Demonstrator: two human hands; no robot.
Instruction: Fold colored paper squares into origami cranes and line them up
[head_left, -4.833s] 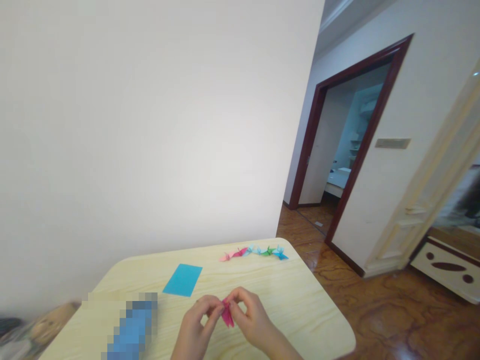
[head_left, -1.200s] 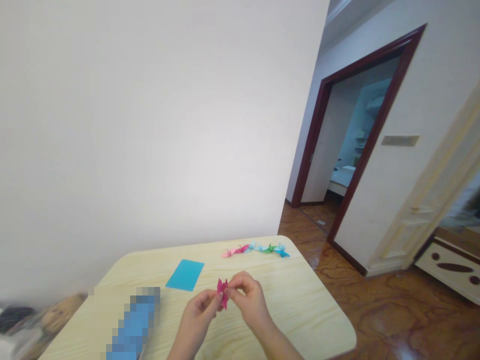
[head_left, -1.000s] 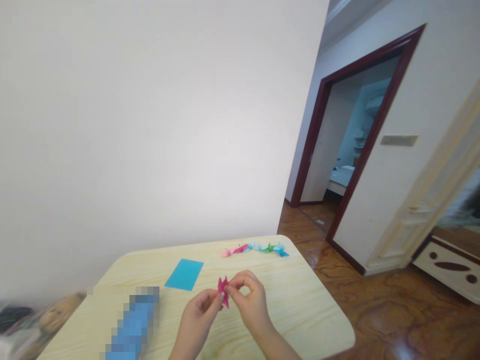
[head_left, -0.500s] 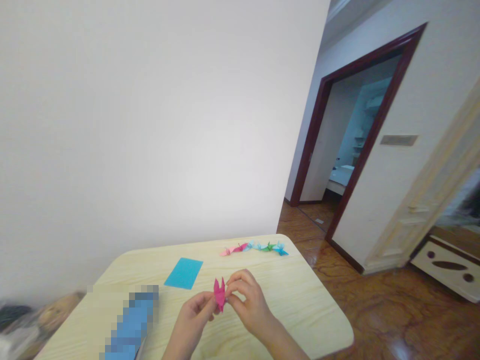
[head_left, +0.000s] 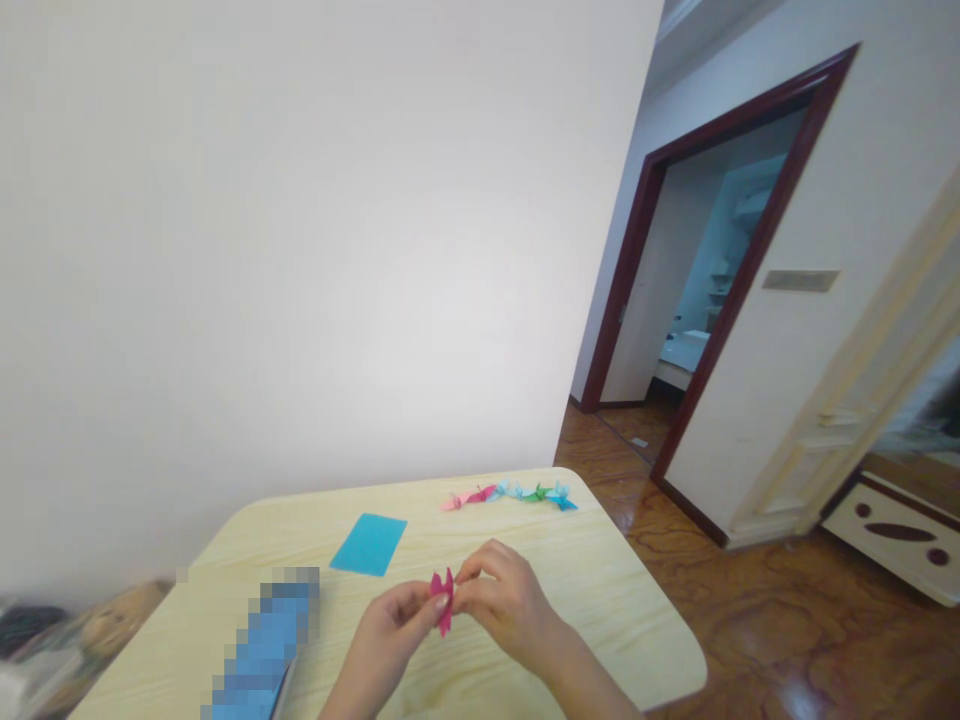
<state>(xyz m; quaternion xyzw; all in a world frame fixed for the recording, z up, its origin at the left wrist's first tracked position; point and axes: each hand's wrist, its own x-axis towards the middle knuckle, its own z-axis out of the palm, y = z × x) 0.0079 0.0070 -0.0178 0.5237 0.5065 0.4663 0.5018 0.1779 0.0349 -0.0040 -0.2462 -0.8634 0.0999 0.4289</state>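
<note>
Between my hands, above the near middle of the table, is a small folded piece of magenta paper [head_left: 444, 610] with pointed ends. My left hand [head_left: 394, 632] grips it from the left, its thumb lying across the paper. From the right, the thumb and forefinger of my right hand [head_left: 506, 597] pinch its edge. Part of the paper is hidden behind my fingers. A flat blue square sheet of paper [head_left: 369, 545] lies just beyond my left hand. Farther back, a row of small folded paper cranes [head_left: 508, 494] in pink, magenta, light blue, green and blue rests on the table.
The light wood table [head_left: 600, 620] has rounded corners and stands against a white wall [head_left: 300, 250]. A blurred-out blue object [head_left: 262, 645] lies at its near left. To the right are a wooden floor [head_left: 765, 620] and a doorway with a dark red frame [head_left: 626, 270].
The magenta paper has turned a little and come slightly nearer. My left thumb now lies over its middle. My right fingers have stayed close to its right edge.
</note>
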